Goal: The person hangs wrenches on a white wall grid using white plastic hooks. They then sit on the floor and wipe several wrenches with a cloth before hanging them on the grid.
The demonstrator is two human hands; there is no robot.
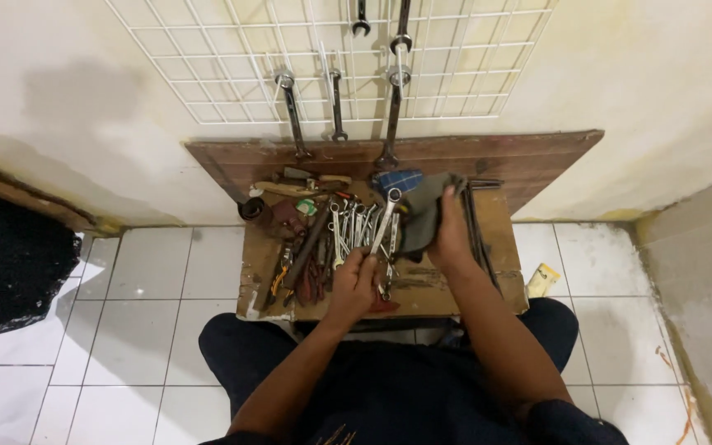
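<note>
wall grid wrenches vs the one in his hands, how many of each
Wrenches hanging on the white wire grid: 5 ()
Wrench held in the left hand: 1
Grey cloth in the right hand: 1
Total: 7

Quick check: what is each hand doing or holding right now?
Left hand: closed on the lower end of a combination wrench.
Right hand: closed on a dark cloth.
</note>
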